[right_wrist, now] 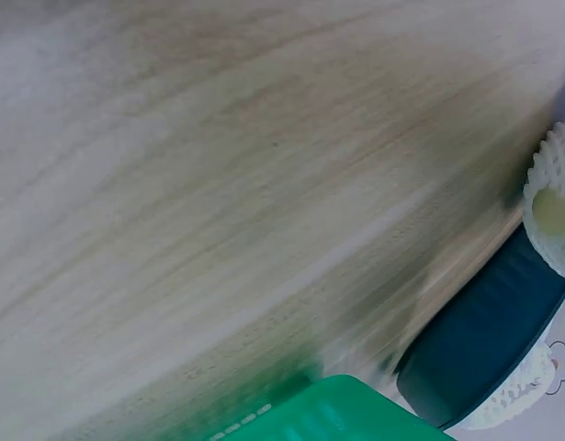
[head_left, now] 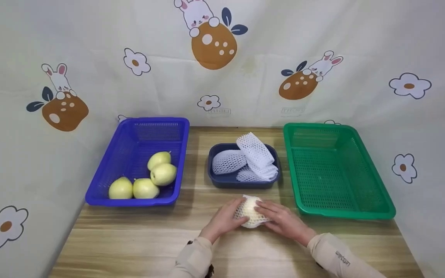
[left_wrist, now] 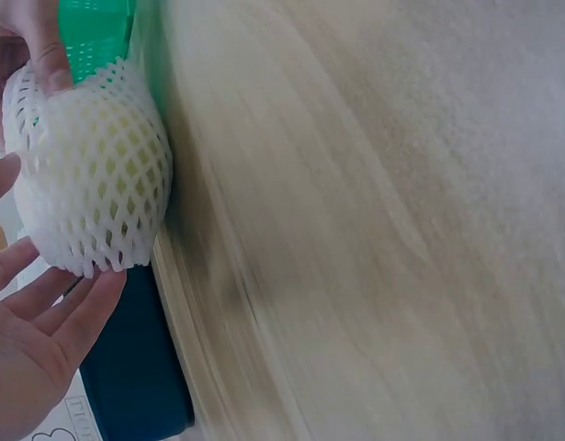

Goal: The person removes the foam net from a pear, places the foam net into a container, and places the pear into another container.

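Note:
A pale yellow-green pear in a white foam net sleeve [head_left: 250, 211] is between my two hands at the front middle of the table. My left hand [head_left: 225, 218] holds its left side, thumb in front and fingers behind. In the left wrist view, the fingertips of the left hand [left_wrist: 52, 322] touch the net's edge. My right hand [head_left: 284, 221] grips the other side, its fingers over the upper right of the net. The right wrist view shows part of the netted pear [right_wrist: 553, 207] at its right edge, but no clear view of the right hand.
Behind the hands stands a dark blue box [head_left: 242, 185] with several white foam nets [head_left: 255, 152]. On the left, a blue basket [head_left: 185, 154] contains several bare pears [head_left: 163, 174]. A green basket [head_left: 323, 173] stands on the right. A patterned cloth [head_left: 261, 88] hangs behind the wooden table [head_left: 129, 247].

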Tool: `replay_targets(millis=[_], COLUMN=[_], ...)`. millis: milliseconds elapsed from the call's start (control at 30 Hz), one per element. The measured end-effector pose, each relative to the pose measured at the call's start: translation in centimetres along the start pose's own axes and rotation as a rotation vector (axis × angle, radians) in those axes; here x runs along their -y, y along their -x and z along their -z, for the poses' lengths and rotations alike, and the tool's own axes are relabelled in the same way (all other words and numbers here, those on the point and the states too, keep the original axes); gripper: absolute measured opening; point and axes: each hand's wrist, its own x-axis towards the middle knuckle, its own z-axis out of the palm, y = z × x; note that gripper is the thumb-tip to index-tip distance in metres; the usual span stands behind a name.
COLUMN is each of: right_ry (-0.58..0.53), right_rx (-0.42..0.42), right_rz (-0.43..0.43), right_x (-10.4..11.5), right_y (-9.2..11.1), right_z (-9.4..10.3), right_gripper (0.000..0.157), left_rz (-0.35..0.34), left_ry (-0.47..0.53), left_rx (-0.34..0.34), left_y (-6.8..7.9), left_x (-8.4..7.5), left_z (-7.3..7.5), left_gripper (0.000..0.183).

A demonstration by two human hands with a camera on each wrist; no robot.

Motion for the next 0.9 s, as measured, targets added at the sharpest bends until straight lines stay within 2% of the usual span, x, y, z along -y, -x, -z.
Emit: replay_targets(millis=[167, 267, 333, 467, 600, 733, 900], right_ry=[-0.083, -0.116, -0.116, -0.089, -0.064, -0.084, -0.217], right_rx=[0.140, 0.190, 0.169, 0.059, 0.001, 0.035, 0.099], right_rz=[-0.185, -0.267, -0.275, -0.223, -0.166, -0.187, -0.286], right_x=[0.4, 0.5, 0.5, 0.1, -0.3, -0.4, 0.0], right_y=[0.1, 0.3, 0.4, 0.7, 1.0, 0.7, 0.2], right_z=[-0.2, -0.3, -0.3, -0.4, -0.4, -0.3, -0.4], right_gripper=[0.078, 0.080, 0.076, 0.066, 0.061, 0.062, 0.064], left_rz=[0.011, 0.012, 0.015, 0.041, 0.123, 0.198, 0.137], left_ry=[-0.008, 0.005, 0.018, 0.100, 0.283, 0.409, 0.342], left_rx=[0.005, 0.003, -0.012, -0.053, -0.038, -0.043, -0.069], left_y=[0.0, 0.0, -0.1, -0.1, -0.1, -0.2, -0.3], left_x=[-0.3, -0.3, -0.2, 0.4, 1.0, 1.2, 1.2], left_z=[-0.3, -0.4, -0.5, -0.8, -1.0, -0.9, -0.9], left_gripper=[0.058, 0.058, 0.055, 0.048, 0.037, 0.028, 0.023])
